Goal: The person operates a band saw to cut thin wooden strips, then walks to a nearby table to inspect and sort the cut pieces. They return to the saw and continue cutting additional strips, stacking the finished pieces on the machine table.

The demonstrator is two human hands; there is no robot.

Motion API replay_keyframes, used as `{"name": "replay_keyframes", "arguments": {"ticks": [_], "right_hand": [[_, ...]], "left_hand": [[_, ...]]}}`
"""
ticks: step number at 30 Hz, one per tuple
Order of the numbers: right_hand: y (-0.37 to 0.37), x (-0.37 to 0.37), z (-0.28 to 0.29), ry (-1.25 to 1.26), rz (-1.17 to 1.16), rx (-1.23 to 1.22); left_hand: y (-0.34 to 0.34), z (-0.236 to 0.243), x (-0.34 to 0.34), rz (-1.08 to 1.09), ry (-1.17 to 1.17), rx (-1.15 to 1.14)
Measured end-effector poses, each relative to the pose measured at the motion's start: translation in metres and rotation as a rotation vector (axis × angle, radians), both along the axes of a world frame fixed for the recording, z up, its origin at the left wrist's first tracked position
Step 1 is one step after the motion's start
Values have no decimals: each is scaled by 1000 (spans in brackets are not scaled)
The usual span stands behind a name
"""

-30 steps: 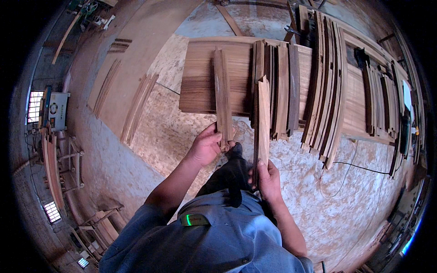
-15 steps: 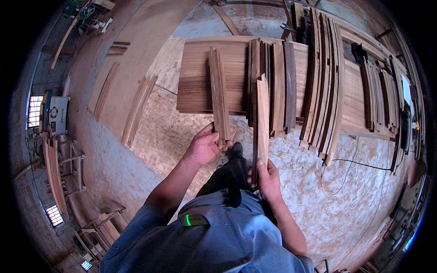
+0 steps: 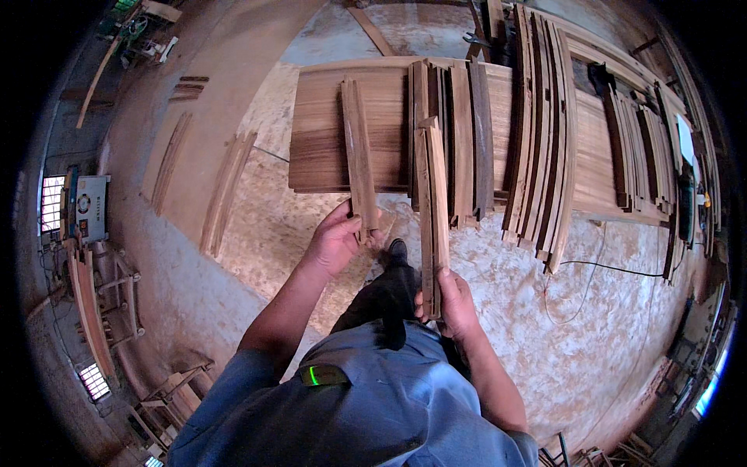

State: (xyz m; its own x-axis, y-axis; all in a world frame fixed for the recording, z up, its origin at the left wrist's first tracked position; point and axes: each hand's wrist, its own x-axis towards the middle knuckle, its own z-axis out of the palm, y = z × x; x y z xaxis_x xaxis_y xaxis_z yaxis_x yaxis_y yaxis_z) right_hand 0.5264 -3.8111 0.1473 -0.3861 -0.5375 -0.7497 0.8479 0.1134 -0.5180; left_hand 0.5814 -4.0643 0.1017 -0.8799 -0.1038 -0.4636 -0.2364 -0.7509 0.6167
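Note:
My left hand is closed round the near end of a brown wooden strip, thumb on its left side and fingertips showing past its right. The far part of that strip overlies the wide wood panel. To its right, my right hand grips the near end of a second, paler wooden strip, with the thumb on top. This one points away from me, a groove along its length, its far end over the panel's front edge. Beyond it several more strips lie side by side across the panel.
Further right, a row of long strips overhangs the panel's front edge, with shorter strips past it. A thin black cable trails near the floor. Other strips rest on a flat sheet at left. My shoe is below the panel.
The right-hand strip has turned about its length, so its grooved side now shows instead of the plain pale face. The left-hand strip has also turned slightly. The whole view has shifted a little.

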Motion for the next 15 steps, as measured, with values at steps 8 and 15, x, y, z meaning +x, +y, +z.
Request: {"name": "replay_keyframes", "arguments": {"ticks": [8, 15], "right_hand": [[9, 1, -17, -306, -90, -364], [-7, -6, 6, -24, 36, -102]], "left_hand": [[2, 4, 1, -18, 12, -39], [7, 5, 6, -34, 54, 36]]}}
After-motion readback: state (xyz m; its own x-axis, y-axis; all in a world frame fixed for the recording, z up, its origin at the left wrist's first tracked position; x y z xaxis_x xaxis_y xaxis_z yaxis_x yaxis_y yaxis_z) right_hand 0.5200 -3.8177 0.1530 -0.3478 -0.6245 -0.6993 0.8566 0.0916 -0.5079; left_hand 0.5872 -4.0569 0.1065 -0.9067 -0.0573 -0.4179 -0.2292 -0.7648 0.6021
